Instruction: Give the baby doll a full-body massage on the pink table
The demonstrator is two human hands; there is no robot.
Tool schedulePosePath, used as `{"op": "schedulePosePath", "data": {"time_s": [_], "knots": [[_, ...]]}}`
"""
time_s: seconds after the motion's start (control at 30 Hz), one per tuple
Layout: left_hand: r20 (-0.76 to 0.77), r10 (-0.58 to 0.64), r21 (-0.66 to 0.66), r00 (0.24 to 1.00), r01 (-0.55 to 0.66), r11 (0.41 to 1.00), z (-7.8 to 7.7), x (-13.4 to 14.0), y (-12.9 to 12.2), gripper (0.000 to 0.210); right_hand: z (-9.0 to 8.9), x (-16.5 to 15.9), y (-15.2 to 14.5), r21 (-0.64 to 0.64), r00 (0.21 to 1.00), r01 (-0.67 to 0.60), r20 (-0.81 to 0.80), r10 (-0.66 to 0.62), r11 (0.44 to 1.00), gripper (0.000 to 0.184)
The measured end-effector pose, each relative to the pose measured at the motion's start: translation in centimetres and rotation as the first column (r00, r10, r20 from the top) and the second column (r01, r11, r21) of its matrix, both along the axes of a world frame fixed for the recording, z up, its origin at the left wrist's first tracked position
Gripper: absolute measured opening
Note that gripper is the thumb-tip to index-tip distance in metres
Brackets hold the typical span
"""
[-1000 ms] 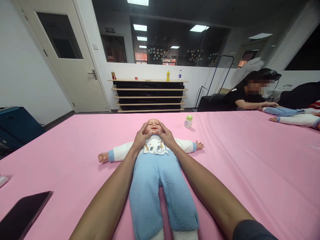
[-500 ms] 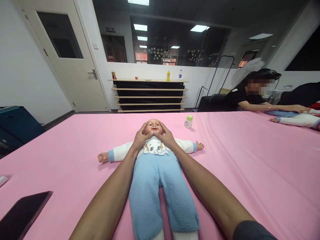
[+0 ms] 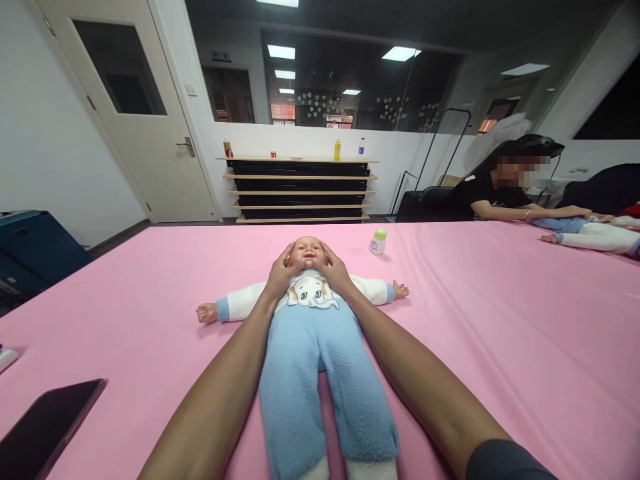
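Note:
A baby doll point(image 3: 310, 333) lies on its back on the pink-covered table, its feet toward me and its arms spread wide. It wears a white top with an elephant face and fuzzy light-blue trousers. My left hand point(image 3: 283, 272) cups the left side of the doll's head point(image 3: 309, 248), fingers along the cheek and thumb near the chin. On the other side my right hand point(image 3: 334, 270) cups the head the same way, its thumb by the jaw. Both sets of fingertips partly disappear behind the head.
A small bottle with a green cap point(image 3: 379, 241) stands beyond the doll's arm. A dark phone point(image 3: 50, 427) lies at the near left, a white object point(image 3: 7, 359) behind it. At right, another person point(image 3: 505, 187) handles a second doll point(image 3: 595, 237). Shelves point(image 3: 300, 193) stand behind.
My thumbs have slid apart, from together under the doll's chin outward along the jaw. The other person's hand has moved left over the second doll.

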State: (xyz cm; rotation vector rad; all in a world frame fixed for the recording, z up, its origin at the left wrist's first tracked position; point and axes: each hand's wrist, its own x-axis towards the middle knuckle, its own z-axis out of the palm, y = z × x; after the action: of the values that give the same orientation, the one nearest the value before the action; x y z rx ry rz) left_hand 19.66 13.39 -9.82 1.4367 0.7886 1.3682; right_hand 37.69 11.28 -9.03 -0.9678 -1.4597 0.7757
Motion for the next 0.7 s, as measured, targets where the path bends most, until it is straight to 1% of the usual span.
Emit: {"op": "schedulePosePath", "data": {"time_s": [0.07,0.1,0.23,0.37,0.5,0.57,0.63,0.7], "knots": [[-0.034,-0.008,0.015,0.999,0.008,1.0,0.19,0.02,-0.32,0.093,0.14,0.05,-0.26,0.004,1.0,-0.004,0.028,0.004,1.0,0.086],[-0.041,-0.01,0.016,0.999,0.011,1.0,0.26,0.01,-0.42,0.095,0.15,0.09,-0.33,0.004,0.999,-0.006,0.032,0.006,1.0,0.087],[-0.038,-0.003,0.022,0.999,0.004,1.0,0.23,-0.11,-0.27,0.087,-0.17,0.25,-0.11,0.022,0.999,-0.005,0.045,0.004,1.0,0.08],[0.004,0.022,0.001,1.0,-0.022,1.0,-0.06,-0.16,0.33,0.079,-0.54,0.26,0.37,0.038,0.998,-0.008,0.055,0.005,0.999,0.072],[0.089,0.003,-0.047,0.996,0.002,0.999,-0.06,-0.06,0.39,0.07,-0.48,0.04,0.47,0.001,1.0,-0.009,-0.021,0.009,1.0,0.063],[0.098,0.012,-0.051,0.995,-0.007,0.999,0.06,0.01,0.18,0.068,-0.34,-0.01,0.37,-0.008,0.999,-0.007,-0.043,0.007,1.0,0.062],[0.048,0.014,-0.027,0.999,-0.013,1.0,0.19,0.05,-0.08,0.075,-0.22,0.06,0.23,-0.001,1.0,-0.002,-0.003,0.002,1.0,0.068],[-0.021,0.015,-0.004,1.0,-0.015,1.0,0.27,0.07,-0.27,0.09,-0.17,0.17,0.11,0.014,0.999,-0.001,0.05,0.0,1.0,0.083]]}}
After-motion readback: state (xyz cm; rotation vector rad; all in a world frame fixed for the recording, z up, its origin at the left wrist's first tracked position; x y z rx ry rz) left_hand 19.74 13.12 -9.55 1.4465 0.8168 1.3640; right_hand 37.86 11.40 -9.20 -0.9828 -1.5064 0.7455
